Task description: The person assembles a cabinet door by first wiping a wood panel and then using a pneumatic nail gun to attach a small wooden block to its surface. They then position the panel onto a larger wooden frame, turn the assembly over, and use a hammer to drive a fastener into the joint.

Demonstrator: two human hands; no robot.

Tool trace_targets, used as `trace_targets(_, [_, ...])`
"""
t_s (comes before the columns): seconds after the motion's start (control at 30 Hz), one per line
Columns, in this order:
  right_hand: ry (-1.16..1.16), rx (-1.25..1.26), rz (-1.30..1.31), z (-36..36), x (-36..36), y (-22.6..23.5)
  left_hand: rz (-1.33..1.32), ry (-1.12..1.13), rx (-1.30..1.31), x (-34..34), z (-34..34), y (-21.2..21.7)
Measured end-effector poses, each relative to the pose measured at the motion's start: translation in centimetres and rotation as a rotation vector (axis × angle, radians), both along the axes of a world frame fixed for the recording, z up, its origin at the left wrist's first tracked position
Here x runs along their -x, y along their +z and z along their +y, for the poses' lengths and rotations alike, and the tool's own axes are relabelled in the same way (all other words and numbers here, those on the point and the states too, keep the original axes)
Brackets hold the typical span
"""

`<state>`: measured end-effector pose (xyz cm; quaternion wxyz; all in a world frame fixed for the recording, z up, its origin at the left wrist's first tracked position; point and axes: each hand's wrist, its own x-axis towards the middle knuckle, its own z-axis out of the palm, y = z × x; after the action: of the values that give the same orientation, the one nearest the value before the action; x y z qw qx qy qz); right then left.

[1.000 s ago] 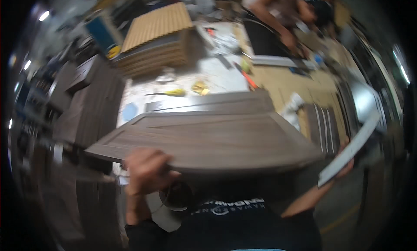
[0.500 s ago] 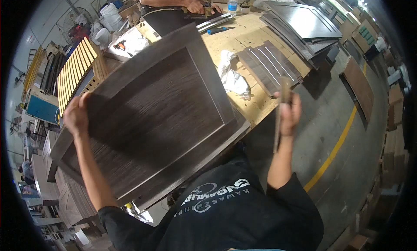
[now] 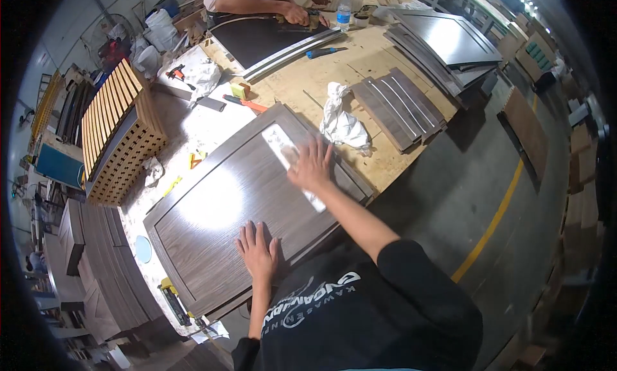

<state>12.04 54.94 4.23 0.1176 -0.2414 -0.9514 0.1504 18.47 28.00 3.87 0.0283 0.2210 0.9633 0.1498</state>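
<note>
Dark door panel (image 3: pixel 238 210) flat on bench (image 3: pixel 360 69), framed face up. Left hand (image 3: pixel 258 251) flat, fingers spread, at its 6 o'clock edge; right hand (image 3: pixel 311 166) open, pressing a pale strip (image 3: pixel 292 165) toward 2 o'clock.

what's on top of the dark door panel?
Both hands lie flat on the dark door panel: left hand near its edge, right hand on a pale strip, whose middle it covers.

I see a long light plywood workbench (image 3: pixel 379 56); flat on it, under both my hands, lies a dark brown framed wood door panel (image 3: pixel 218 210); just beyond my right hand, a crumpled white rag (image 3: pixel 344 120); further right, a stack of dark grooved slats (image 3: pixel 398 107); beyond, an orange knife (image 3: pixel 244 103).
</note>
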Motion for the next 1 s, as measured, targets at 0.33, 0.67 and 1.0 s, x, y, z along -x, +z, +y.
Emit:
trace_targets(0.33, [0.079, 0.102, -0.116, 3.2, 2.8, 0.3, 0.020, -0.175, -0.101, -3.5, 0.7, 1.1])
trace_targets(0.67, [0.137, 0.466, 0.012, 6.3, -2.8, 0.4, -0.098, -0.085, -0.534, -2.7, 1.1, 0.2])
trace_targets(1.0, [-0.602, 0.072, 0.422, 26.1, -17.5, -4.6, 0.197, 0.147, -0.203, -0.7, 5.5, -1.1])
